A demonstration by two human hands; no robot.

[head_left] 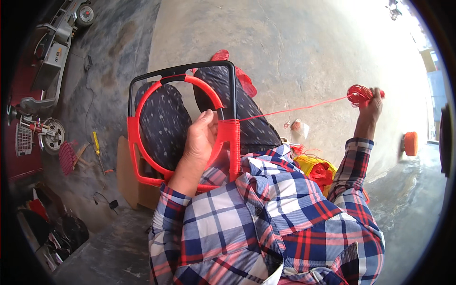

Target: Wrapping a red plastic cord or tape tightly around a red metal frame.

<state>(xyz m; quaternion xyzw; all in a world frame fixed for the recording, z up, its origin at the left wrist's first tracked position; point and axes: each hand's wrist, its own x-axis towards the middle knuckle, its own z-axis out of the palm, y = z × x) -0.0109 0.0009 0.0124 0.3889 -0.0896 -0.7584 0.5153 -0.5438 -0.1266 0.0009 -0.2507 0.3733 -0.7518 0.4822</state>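
A square frame [233, 90] with a round ring inside rests upright over my lap. Its top and upper right side are bare black; the remaining sides and most of the ring are wrapped in red cord. My left hand [199, 137] is closed around the ring's right part, thumb up, its fingertips partly hidden behind. From the wrapped right side, a taut strand of red cord [294, 108] runs out to the right. At its far end, my right hand [373, 107] is closed on a loose bundle of red cord [358, 96], arm stretched well away from the frame.
Beside my right hip lies a yellow bag [308, 166] with red material. An orange spool-like object [410, 143] stands farther right. To the left are a cardboard box [128, 175], a yellow-handled tool [96, 142] and parked wheeled vehicles [52, 71]. Red slippers [244, 81] are on my feet.
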